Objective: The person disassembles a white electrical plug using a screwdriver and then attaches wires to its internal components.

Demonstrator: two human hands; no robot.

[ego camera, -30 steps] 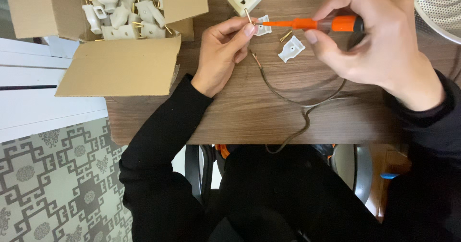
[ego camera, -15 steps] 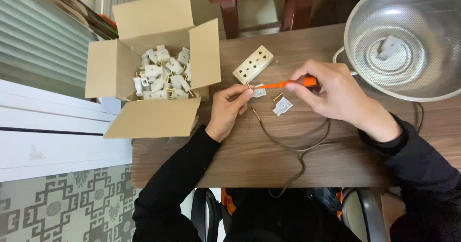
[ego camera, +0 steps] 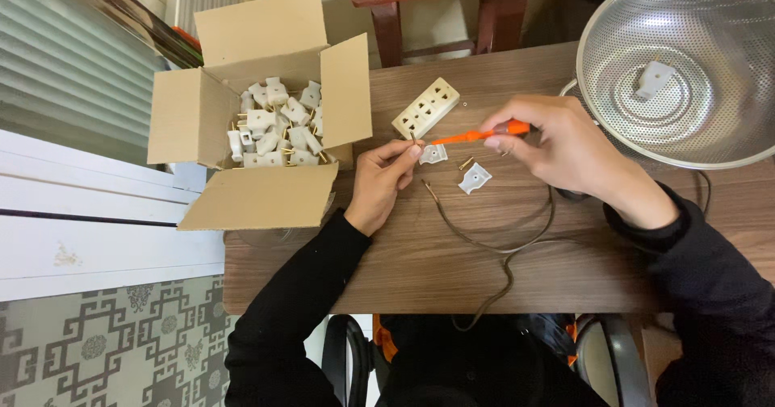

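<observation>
Wooden table (ego camera: 420, 270), brown grain, seen from above; its near edge runs just above the seated person's lap, its left edge stops beside a white ledge and patterned floor. Left hand (ego camera: 386, 182): fingers pinched together on a small brass piece at the tip of the tool, resting on the table just beside the cardboard box. Right hand (ego camera: 565, 144): closed around the handle of an orange screwdriver (ego camera: 472, 135), which lies nearly level and points left toward the left hand's fingertips. The two hands sit apart, joined only by the tool. White plug half (ego camera: 433, 154): lies on the table directly under the screwdriver shaft, near the left fingertips. Second white plug half (ego camera: 475, 178): just to the right and slightly nearer the person, with a small brass part between the two. Brown cord (ego camera: 500, 241): bare end near the plug halves, loops across the middle of the table and drops over the near edge. Cardboard box (ego camera: 242, 116): flaps open, far-left corner of the table, one flap overhanging the left edge, filled with white plugs (ego camera: 278, 124). Cream socket strip (ego camera: 425, 108): tilted, beyond the hands. Metal colander (ego camera: 726, 60): far-right corner, one white plug inside. Open tabletop lies between the cord loop and the near edge, below both hands.
</observation>
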